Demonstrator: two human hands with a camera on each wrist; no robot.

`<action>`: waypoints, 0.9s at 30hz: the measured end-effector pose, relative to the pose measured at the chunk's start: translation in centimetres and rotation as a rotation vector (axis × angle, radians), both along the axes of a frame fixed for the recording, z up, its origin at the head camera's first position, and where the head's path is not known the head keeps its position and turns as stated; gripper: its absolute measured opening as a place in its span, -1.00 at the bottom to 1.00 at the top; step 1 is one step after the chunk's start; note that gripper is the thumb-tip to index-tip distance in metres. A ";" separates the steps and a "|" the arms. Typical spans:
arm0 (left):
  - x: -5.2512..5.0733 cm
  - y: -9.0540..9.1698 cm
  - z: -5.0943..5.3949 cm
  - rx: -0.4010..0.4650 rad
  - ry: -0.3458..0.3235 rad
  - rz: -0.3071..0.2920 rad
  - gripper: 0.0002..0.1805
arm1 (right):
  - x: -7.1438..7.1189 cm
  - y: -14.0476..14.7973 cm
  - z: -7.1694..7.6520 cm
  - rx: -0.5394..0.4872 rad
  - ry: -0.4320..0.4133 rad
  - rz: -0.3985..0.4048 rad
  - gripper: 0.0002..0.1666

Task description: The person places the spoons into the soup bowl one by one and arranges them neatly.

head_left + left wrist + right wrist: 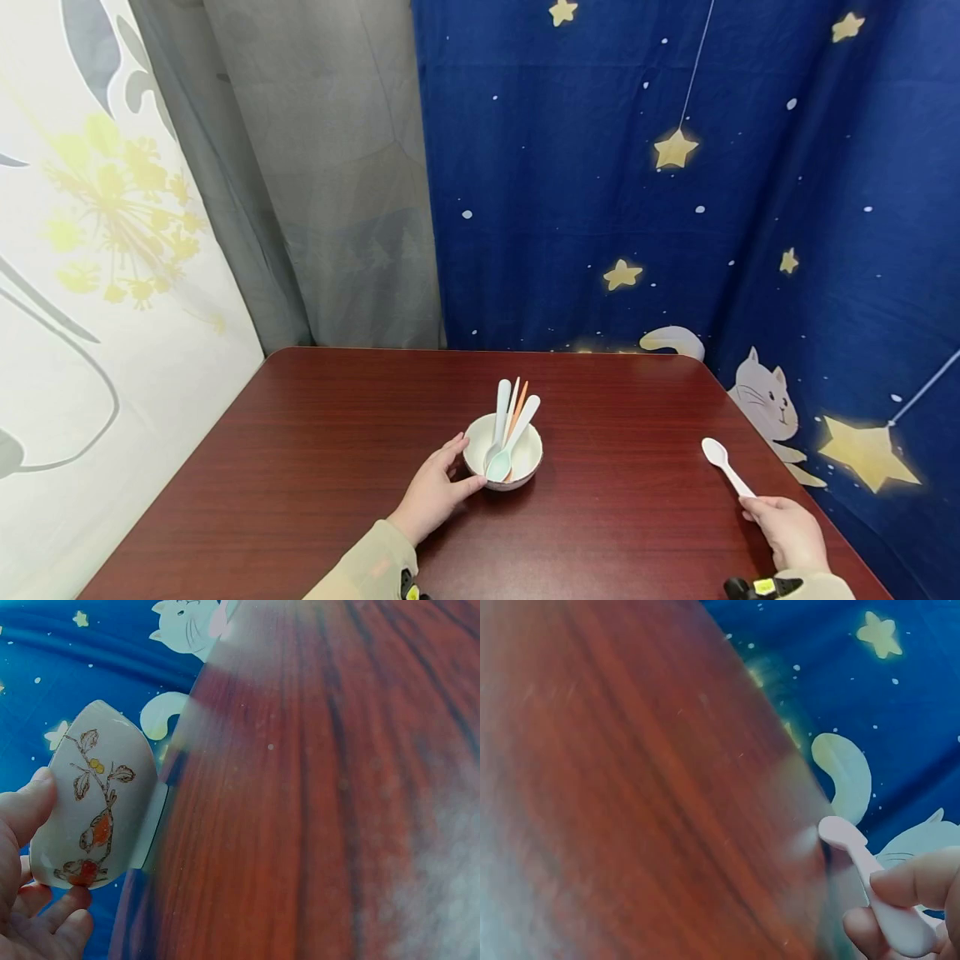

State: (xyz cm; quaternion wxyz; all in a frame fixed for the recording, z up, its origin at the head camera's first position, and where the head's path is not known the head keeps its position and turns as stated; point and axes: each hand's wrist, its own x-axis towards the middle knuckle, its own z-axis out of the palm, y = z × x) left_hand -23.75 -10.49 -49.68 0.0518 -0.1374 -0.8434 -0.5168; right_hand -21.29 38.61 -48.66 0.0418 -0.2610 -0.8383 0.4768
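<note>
On the table, a white bowl (530,454) holds a pale grey-blue spoon (502,408), a pale spoon with a mint-green head (498,467), a white slender utensil and an orange slender utensil (521,402). My left hand (438,492) grips the bowl's left side, thumb toward the front and fingers toward the back. Painted leaves and red-orange fruit decorate the bowl's outside (97,795) in the left wrist view. Far to the right, my right hand (791,529) pinches a pale pink spoon (716,454) by its handle, its head pointing away from me.
The dark red-brown wooden table (337,417) has rounded far corners. Behind it hang a grey curtain (330,167) and a blue curtain (540,167) with stars and a cat. A white patterned curtain (150,375) borders the left side.
</note>
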 end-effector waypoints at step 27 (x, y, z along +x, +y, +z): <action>0.1 0.0 -0.1 -0.008 0.014 0.000 -0.22 | 0.0 -0.5 1.2 -0.741 0.157 -0.355 -0.65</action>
